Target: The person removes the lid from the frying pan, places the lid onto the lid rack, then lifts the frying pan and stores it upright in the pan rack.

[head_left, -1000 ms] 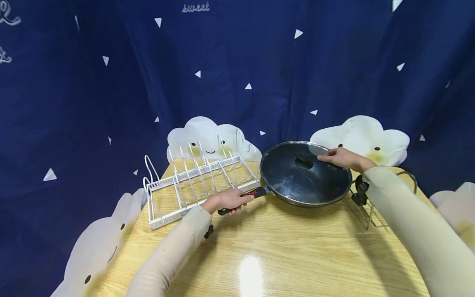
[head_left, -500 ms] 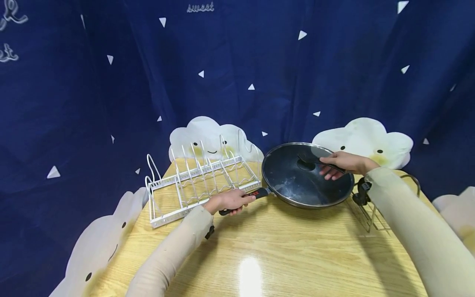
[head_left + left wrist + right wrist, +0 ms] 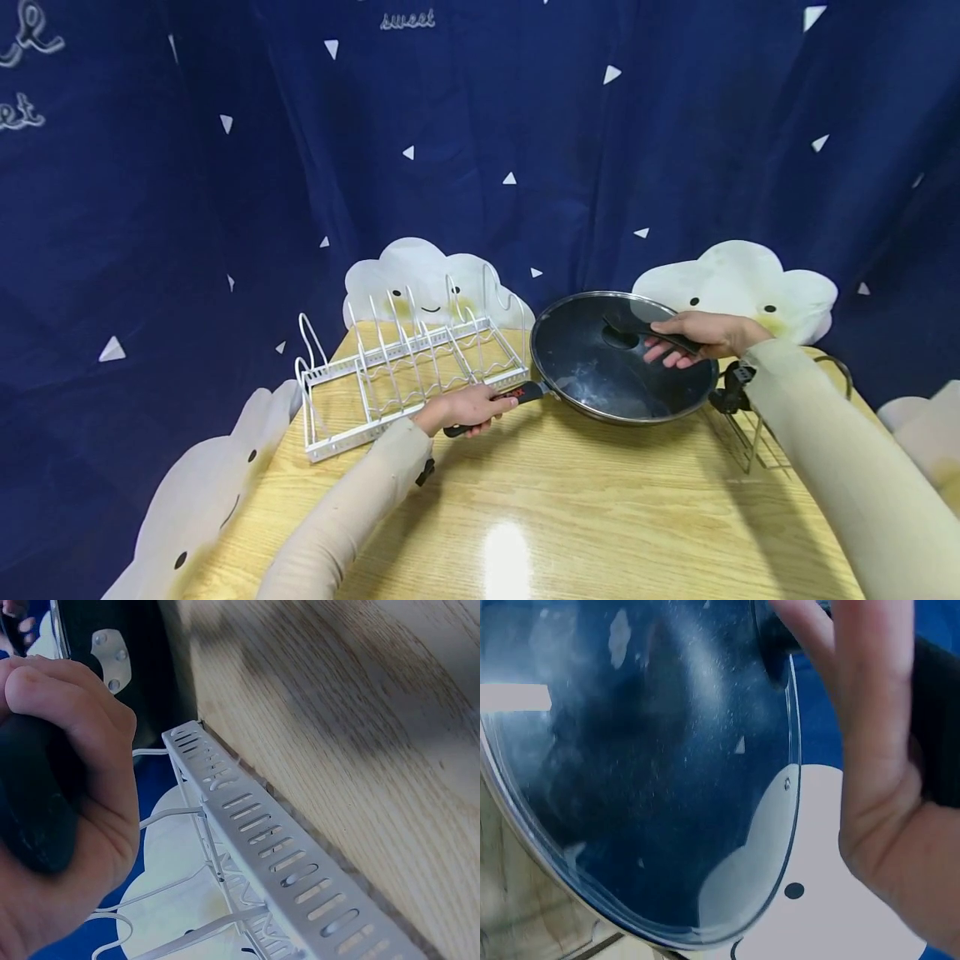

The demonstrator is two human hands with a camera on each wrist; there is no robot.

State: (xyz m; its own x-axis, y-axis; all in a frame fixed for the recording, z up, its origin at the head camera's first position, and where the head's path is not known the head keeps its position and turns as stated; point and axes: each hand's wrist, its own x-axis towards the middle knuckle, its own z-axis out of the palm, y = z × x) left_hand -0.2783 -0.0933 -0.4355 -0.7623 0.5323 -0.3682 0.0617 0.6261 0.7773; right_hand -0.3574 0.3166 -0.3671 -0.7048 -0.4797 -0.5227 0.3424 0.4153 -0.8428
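A dark wok (image 3: 637, 412) with a glass lid (image 3: 585, 358) sits on the wooden table (image 3: 570, 500), right of centre. My left hand (image 3: 465, 408) grips the wok's black handle (image 3: 521, 392); the left wrist view shows the fingers (image 3: 75, 810) curled round that handle (image 3: 30, 817). My right hand (image 3: 697, 336) holds the lid's black handle (image 3: 637, 327), thumb on top and fingers beneath it. In the right wrist view the fingers (image 3: 870, 712) stretch across the glass lid (image 3: 652, 772), with the lid handle (image 3: 937, 720) against the palm.
A white wire rack (image 3: 405, 367) with upright dividers stands left of the wok, its slotted edge (image 3: 285, 862) just beside my left hand. A metal wire stand (image 3: 750, 442) sits at the table's right edge. A dark blue curtain hangs behind.
My right hand's fingers moved from resting on top of the lid handle to reaching underneath it. The left hand keeps its hold on the wok handle.
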